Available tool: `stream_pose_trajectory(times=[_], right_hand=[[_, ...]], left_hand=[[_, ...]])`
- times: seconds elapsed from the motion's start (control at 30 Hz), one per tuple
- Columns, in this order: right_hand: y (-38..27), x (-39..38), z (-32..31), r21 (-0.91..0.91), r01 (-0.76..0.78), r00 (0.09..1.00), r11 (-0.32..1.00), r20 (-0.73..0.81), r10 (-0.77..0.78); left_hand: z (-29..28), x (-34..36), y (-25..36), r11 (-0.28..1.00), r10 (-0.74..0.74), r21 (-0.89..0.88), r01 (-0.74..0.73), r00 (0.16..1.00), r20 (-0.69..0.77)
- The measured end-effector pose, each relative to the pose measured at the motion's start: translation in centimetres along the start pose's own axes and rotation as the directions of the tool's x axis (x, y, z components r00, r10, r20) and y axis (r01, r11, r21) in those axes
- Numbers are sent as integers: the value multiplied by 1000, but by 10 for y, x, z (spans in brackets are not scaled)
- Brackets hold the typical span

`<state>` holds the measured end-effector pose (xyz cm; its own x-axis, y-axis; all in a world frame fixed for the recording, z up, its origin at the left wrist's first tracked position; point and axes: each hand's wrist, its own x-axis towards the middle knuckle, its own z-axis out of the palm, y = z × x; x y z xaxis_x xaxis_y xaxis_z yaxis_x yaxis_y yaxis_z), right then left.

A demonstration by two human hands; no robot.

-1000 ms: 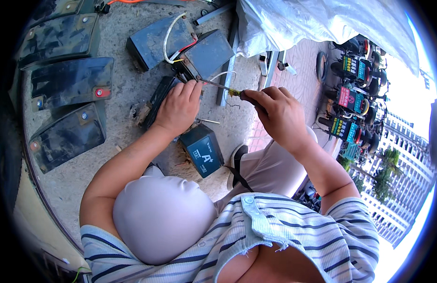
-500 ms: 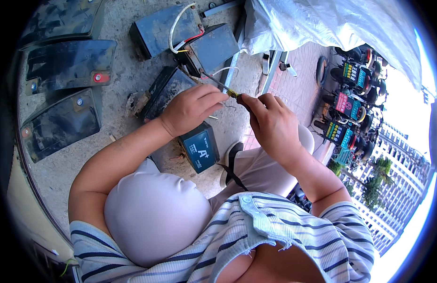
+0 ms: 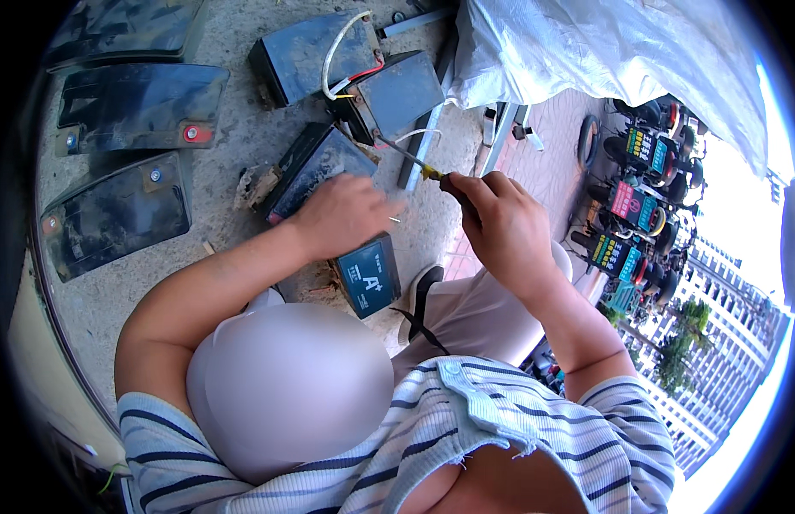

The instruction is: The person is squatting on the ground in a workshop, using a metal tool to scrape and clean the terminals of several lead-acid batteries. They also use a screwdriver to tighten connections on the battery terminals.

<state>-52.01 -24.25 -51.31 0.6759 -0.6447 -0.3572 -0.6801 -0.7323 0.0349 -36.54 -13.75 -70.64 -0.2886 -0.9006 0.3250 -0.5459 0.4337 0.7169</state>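
Observation:
My right hand (image 3: 503, 210) is closed around the handle of a screwdriver (image 3: 406, 156). The shaft slants up and left, its tip at a corner terminal of a dark grey battery (image 3: 399, 90). White, red and yellow wires (image 3: 363, 75) run between that battery and a second grey battery (image 3: 307, 56) behind it. My left hand (image 3: 346, 212), its fingers smeared by motion, is over a dirty dark battery (image 3: 312, 176). A thin pale piece (image 3: 395, 219) shows beside its fingers; whether the hand holds it is unclear. Just below is a battery with a teal label (image 3: 368, 276).
Several large black batteries (image 3: 140, 107) stand on the concrete at the left. Metal bars (image 3: 423, 154) and a silvery sheet (image 3: 569, 51) lie beyond the batteries. A tire (image 3: 588, 141) and parked two-wheelers (image 3: 642, 193) are off to the right. My knees flank the work.
My left hand has moved away from the screwdriver, down and left. The right hand still grips the handle, with the tip at the same terminal. The whole view has shifted slightly.

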Motion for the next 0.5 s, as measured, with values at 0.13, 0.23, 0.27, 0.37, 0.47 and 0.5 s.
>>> stream_pose_trajectory(times=[0.13, 0.23, 0.27, 0.37, 0.47, 0.5], right_hand=[[1, 0, -2, 75, -55, 997, 996, 58, 51], [2, 0, -6, 147, -90, 994, 985, 68, 81], [2, 0, -7, 152, -88, 994, 984, 80, 77], [1, 1, -11, 164, -106, 992, 981, 90, 92], [-2, 2, -13, 171, -107, 991, 979, 102, 90], [-3, 3, -13, 175, -107, 991, 979, 104, 90]], left_hand=[[-5, 6, -19, 959, -263, 74, 274, 956, -131], [-5, 7, -17, 942, -227, 243, 232, 973, -48], [-4, 7, -16, 935, -224, 272, 229, 973, -51], [-2, 7, -16, 919, -225, 328, 220, 974, -22], [1, 7, -18, 908, -219, 359, 217, 975, -36], [1, 7, -18, 907, -213, 363, 215, 976, -46]])
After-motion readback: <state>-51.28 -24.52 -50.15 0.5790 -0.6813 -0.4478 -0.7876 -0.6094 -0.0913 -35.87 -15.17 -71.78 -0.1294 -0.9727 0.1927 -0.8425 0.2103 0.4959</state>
